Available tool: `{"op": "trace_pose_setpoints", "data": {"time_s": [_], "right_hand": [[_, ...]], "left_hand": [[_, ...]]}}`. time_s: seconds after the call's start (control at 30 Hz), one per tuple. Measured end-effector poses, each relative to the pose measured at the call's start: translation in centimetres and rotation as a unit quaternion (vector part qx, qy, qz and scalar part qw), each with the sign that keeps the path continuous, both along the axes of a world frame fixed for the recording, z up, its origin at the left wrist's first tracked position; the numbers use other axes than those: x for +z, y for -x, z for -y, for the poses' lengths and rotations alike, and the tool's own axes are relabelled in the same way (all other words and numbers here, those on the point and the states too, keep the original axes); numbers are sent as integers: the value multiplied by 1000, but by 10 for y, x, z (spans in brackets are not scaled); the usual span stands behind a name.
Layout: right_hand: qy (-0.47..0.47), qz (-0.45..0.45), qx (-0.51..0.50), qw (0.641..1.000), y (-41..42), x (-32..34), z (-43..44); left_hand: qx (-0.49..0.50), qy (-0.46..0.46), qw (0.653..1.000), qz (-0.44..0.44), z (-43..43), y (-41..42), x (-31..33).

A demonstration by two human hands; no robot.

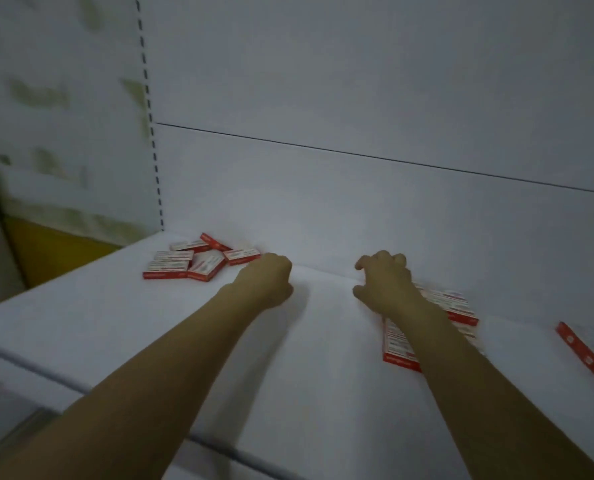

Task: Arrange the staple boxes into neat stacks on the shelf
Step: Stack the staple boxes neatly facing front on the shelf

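The staple boxes lie in two loose lots on the white shelf (288, 358), none of them stacked square yet. One heap (198, 261) sits at ten o'clock from the left hand (266, 280), its boxes flat but turned every way, some overlapping. The nearest box (242, 256) of it lies just beside that hand's knuckles, probably because the hand is reaching in to gather or straighten it. The fingers are curled under and hidden by the back of the hand, so I cannot tell whether they have hold of the box or only touch it.

The right hand (385, 278) hangs near the foot of the back panel (358, 202), fingers half curled, thumb standing apart, and nothing seen in its grasp. The second lot (451, 304) lies at four o'clock from it, blurred and partly under the wrist. One flat box (397, 344) shows against the forearm at six o'clock. A lone red box (586, 358) lies aslant at the far right edge, well apart from the rest.

Both arms reach toward the bare middle stretch between the lots, which looks the likely spot for a stack. I judge the work barely started
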State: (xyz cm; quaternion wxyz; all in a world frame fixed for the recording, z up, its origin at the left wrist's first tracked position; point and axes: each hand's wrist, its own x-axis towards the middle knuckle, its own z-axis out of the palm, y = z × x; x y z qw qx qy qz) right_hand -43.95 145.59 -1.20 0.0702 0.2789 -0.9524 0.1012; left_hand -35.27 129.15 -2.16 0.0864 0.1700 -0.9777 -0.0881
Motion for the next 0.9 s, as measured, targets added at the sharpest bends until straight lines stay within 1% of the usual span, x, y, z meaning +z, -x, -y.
{"op": "trace_pose_setpoints", "data": {"time_s": [0.23,0.33,0.47,0.6,0.7,0.8,0.9], "right_hand": [[-38,12,135,990,-36,-8,101],[-51,8,178,983,-49,-13,138],[-61,5,229,971,-62,-18,180],[-68,14,268,961,-61,-24,211],[-105,40,261,959,-55,-29,220],[-75,66,260,960,-57,-30,219],[-56,37,271,960,-60,-30,216]], "left_hand": [[137,4,991,8,84,-80,-3],[195,2,981,7,106,-106,-8],[243,-5,970,11,129,-130,-10],[262,-13,965,14,145,-145,-12],[267,-15,964,7,151,-149,-13],[263,-16,965,-3,154,-151,-14],[263,-13,965,-5,155,-150,-14]]}}
